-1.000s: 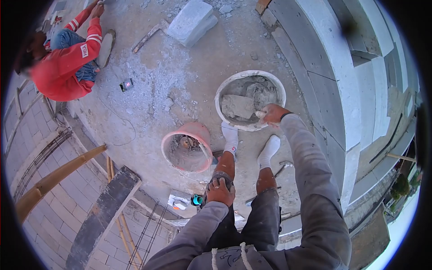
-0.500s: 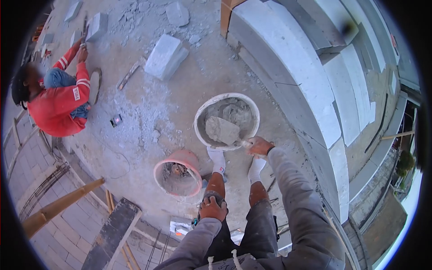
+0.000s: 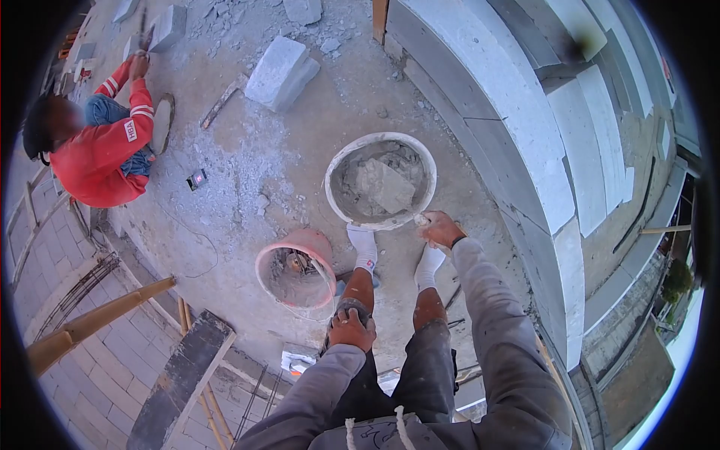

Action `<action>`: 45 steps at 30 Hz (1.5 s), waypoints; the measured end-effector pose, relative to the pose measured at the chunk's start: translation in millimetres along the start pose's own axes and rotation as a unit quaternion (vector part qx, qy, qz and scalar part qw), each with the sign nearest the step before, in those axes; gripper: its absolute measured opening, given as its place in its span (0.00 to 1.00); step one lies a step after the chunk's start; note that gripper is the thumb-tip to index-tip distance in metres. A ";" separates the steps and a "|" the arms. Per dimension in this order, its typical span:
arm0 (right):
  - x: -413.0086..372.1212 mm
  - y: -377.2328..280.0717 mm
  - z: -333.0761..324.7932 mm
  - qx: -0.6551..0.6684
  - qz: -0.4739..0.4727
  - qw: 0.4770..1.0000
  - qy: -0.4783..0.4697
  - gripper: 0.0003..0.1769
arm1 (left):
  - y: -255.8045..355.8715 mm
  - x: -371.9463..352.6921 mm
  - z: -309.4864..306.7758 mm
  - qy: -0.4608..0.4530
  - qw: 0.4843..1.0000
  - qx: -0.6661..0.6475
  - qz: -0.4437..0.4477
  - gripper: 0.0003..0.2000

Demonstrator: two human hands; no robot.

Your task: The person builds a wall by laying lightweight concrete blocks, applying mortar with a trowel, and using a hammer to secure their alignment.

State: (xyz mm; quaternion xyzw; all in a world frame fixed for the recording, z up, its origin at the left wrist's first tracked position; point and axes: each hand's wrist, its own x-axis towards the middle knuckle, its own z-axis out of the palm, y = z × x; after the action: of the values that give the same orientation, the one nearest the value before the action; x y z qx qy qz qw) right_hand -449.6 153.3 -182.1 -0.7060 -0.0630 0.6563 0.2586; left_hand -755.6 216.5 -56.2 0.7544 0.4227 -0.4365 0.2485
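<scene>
In the head view, two buckets stand near the feet: a pink bucket (image 3: 271, 262), and a white bucket (image 3: 381, 138) holding the blade of one trowel (image 3: 390, 189), its handle grasped by the right hand (image 3: 442, 228); the left hand (image 3: 351, 331) lies unclenched over one knee. Beyond are one large block (image 3: 276, 73) and one crouching co-worker (image 3: 97, 165).

You're looking down at a pretty dusty concrete floor (image 3: 352, 105). A pale block wall (image 3: 521, 112) is running up your right side, and daylight's brightening everything.

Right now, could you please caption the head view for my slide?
Right hand holds a trowel at the white bucket; left hand rests on a knee.
</scene>
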 end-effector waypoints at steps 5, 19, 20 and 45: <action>6.5 7.9 10.2 0.045 0.034 0.998 -0.009 0.22 | 1.1 -0.4 -1.2 -0.009 1.000 -0.006 -0.009 0.31; 24.3 -1.9 118.5 -0.397 -0.280 0.842 0.235 0.19 | -39.2 18.5 48.1 -0.005 0.959 -0.253 -0.124 0.19; 24.0 -8.7 126.2 -0.374 -0.310 0.856 0.177 0.18 | -52.4 27.5 56.9 -0.016 0.946 -0.283 -0.158 0.17; 39.2 128.6 105.2 -0.353 -0.014 0.935 0.016 0.11 | -189.2 305.7 125.2 0.023 0.998 0.001 -0.061 0.10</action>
State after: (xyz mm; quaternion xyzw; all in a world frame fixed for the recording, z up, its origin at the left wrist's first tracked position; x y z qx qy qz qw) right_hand -577.6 89.5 -275.3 -0.7611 -0.2963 0.5770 0.0031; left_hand -893.5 350.3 -384.9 0.7374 0.4732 -0.4338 0.2102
